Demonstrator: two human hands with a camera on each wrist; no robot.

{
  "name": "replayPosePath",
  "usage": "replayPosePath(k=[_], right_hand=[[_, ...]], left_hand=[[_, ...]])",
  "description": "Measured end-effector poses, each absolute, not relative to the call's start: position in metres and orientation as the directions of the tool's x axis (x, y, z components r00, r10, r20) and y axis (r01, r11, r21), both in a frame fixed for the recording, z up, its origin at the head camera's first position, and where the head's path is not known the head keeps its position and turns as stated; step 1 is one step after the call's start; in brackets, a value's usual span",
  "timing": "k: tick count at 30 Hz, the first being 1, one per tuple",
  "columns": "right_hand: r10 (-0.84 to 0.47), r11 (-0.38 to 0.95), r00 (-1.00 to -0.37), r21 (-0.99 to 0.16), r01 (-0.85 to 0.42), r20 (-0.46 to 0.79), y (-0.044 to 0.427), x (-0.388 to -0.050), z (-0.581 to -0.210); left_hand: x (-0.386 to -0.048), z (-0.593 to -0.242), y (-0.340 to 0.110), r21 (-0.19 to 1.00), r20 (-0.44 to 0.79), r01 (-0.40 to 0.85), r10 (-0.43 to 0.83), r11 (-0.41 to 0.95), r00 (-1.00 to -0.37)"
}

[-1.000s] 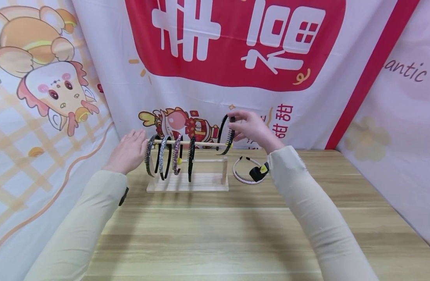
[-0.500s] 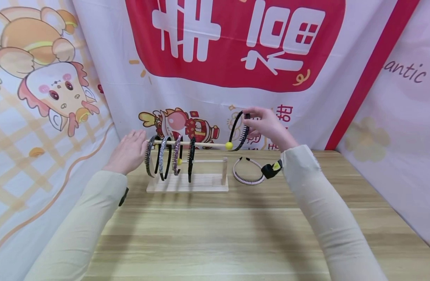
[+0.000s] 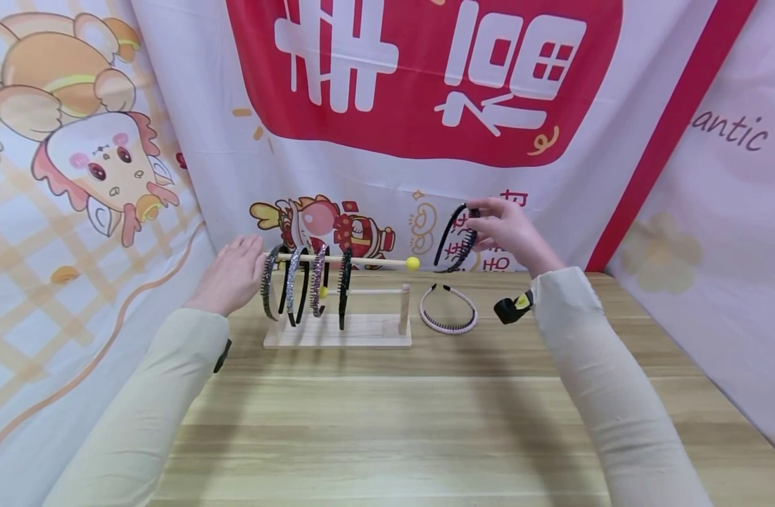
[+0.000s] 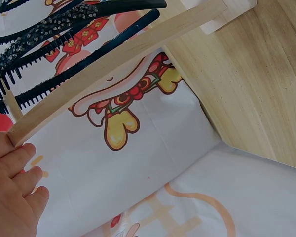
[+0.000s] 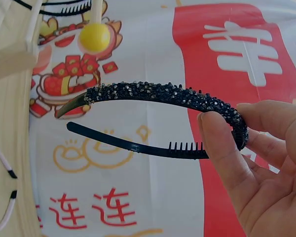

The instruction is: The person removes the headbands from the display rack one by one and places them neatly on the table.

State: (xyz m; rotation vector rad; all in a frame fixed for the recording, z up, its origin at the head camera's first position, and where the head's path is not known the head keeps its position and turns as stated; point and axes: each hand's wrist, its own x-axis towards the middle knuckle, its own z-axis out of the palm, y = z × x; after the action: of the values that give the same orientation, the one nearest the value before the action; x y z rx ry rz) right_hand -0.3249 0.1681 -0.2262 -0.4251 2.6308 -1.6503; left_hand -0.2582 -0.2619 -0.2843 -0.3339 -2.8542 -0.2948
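Thumb and fingers of my right hand (image 3: 509, 229) pinch a black rhinestone headband (image 5: 153, 94) at its top curve, its two ends pointing left in the right wrist view. It is in the air, right of the rod's yellow end ball (image 3: 412, 263) and apart from it. My left hand (image 3: 230, 273) rests at the left end of the wooden headband stand (image 3: 368, 339), its fingers touching the top of the upright (image 4: 74, 96). From the upper rod hang several headbands: a dark glittery one (image 3: 268, 285), a silver one (image 3: 292, 289), a pinkish one (image 3: 317, 285) and a black one (image 3: 344, 289).
A pale pink headband (image 3: 449, 329) with dark teeth lies on the wooden table (image 3: 374, 422), right of the stand. A lower rod (image 3: 368, 290) with a yellow ball (image 3: 324, 291) crosses the stand. Printed cloth (image 3: 425, 169) hangs at the back and both sides.
My right hand has moved right, drawing the black rhinestone headband off the end of the upper rod and away from the yellow ball. The left hand has stayed at the stand.
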Motion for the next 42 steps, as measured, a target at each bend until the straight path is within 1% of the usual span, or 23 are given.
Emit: replayPosePath(k=[4, 12, 17, 21, 33, 42], right_hand=[[-0.223, 0.42, -0.966, -0.881, -0.218, 0.133, 0.181, -0.326, -0.231], [-0.17, 0.413, -0.982, -0.899, -0.146, 0.082, 0.204, -0.331, -0.24], [-0.166, 0.418, -0.984, -0.898, -0.135, 0.071, 0.217, -0.333, -0.248], [-0.162, 0.393, -0.985, -0.911, -0.125, 0.065, 0.227, -0.335, -0.256], [-0.119, 0.32, -0.993, -0.946, -0.053, 0.015, 0.256, -0.343, -0.289], [-0.086, 0.341, -0.996, -0.94, 0.005, -0.037, 0.272, -0.348, -0.32]], left_hand=[[-0.259, -0.285, -0.262, 0.171, 0.264, 0.248, 0.199, 0.953, -0.944], [-0.26, -0.285, -0.262, 0.176, 0.271, 0.249, 0.196, 0.953, -0.942], [-0.259, -0.285, -0.262, 0.172, 0.269, 0.247, 0.195, 0.954, -0.943], [-0.259, -0.284, -0.263, 0.169, 0.26, 0.243, 0.194, 0.955, -0.946], [-0.258, -0.284, -0.262, 0.171, 0.263, 0.244, 0.194, 0.954, -0.945], [-0.258, -0.285, -0.262, 0.169, 0.275, 0.249, 0.197, 0.954, -0.941]])
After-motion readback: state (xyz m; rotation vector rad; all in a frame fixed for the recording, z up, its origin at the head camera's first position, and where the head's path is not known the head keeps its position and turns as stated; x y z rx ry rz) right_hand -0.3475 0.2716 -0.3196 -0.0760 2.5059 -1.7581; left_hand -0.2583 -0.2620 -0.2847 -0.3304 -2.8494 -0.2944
